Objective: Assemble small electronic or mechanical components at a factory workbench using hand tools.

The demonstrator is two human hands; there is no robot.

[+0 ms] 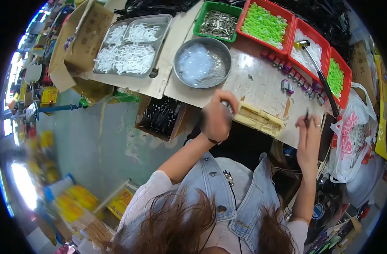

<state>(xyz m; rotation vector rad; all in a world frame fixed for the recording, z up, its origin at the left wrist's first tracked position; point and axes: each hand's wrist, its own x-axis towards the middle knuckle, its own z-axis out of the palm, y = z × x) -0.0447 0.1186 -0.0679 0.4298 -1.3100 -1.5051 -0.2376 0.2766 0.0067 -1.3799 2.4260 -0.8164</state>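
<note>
Over the bench's front edge, my left hand (218, 119) is closed, with a small grey piece (228, 106) showing at its fingers; part of the hand is blurred out. Beside it lies a cream-yellow plastic fixture (257, 118) with a slotted top. My right hand (309, 134) is closed near the bench's right end, fingertips pinching a small dark thin piece (307, 113) too small to name. Between the hands and the trays runs a row of small purple-and-silver metal parts (298, 78), with a separate pair (287, 86) nearer me.
A round metal bowl (226, 70) holds whitish paste and thin pins. Behind it stand a green tray (197, 29) of metal pins and red trays (292, 31) of green and white pieces. A black-handled hammer (322, 78) lies across them. A partitioned tray (161, 46) holds white parts.
</note>
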